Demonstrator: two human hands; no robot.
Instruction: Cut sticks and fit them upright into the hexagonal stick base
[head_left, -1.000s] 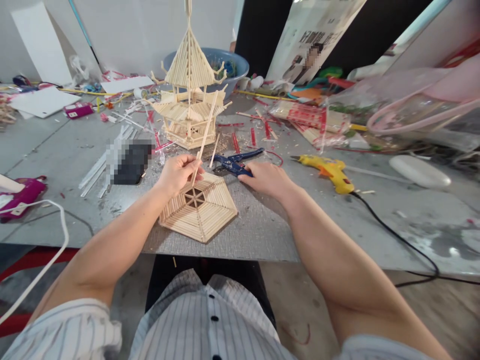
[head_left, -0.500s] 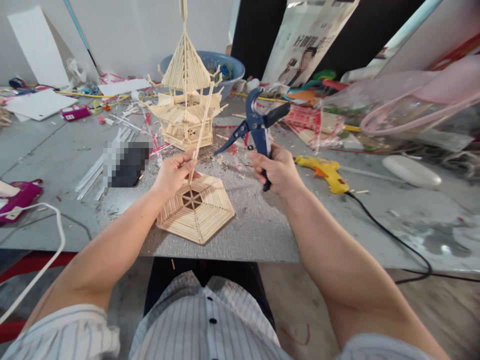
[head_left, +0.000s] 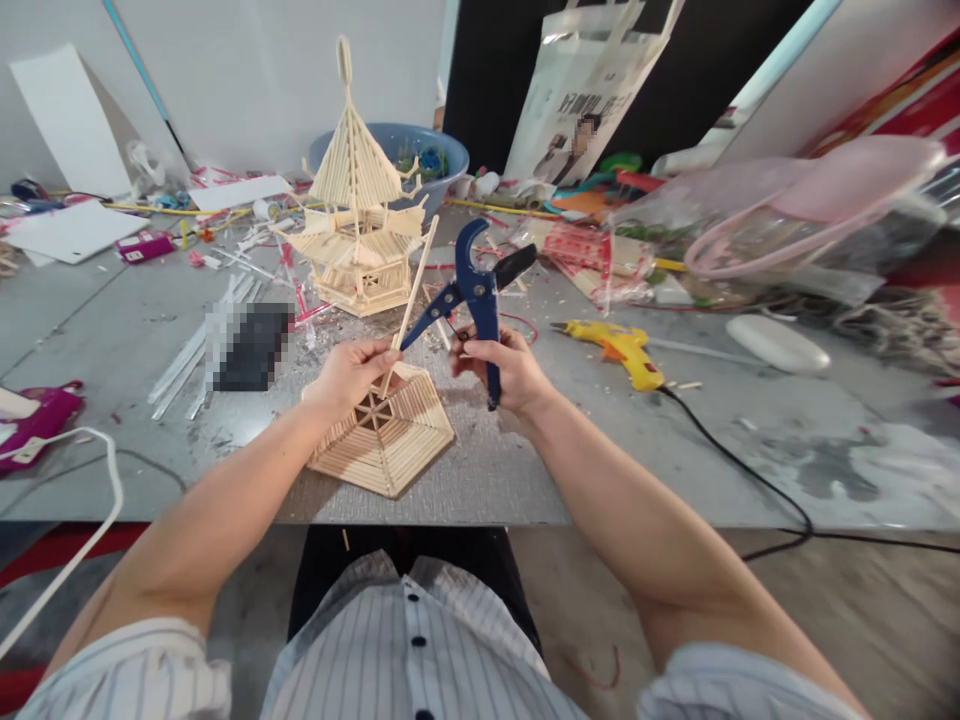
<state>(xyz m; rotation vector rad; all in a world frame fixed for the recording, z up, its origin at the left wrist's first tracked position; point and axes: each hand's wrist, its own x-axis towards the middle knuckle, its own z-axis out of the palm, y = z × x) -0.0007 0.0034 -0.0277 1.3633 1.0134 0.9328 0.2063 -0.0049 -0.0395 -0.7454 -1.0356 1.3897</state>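
Between the thumb and fingers of my left hand [head_left: 351, 375] is a thin wooden stick [head_left: 420, 275], tilted with its top end up and to the right. My right hand [head_left: 501, 368] is closed around one handle of a blue pipe cutter [head_left: 480, 290]. Its hooked jaw points upward, its dark blade stands apart from the jaw, and the other handle reaches down-left close to the stick. Under my left hand lies a hexagonal panel of wooden sticks [head_left: 401, 455] with a spoked opening. Behind it stands a tiered pagoda model [head_left: 360, 165] made of similar sticks.
A yellow glue gun [head_left: 630, 355] with a black cord lies at right, near a white oval object [head_left: 778, 343]. Clear glue sticks [head_left: 196, 340] and a dark pixelated object [head_left: 253, 345] are at left. A blue basin [head_left: 450, 160] and plastic scraps line the back.
The pipe cutter in my right hand has moved left, closer to the stick. My left hand still holds the stick over the panel. The whole view has shifted slightly.
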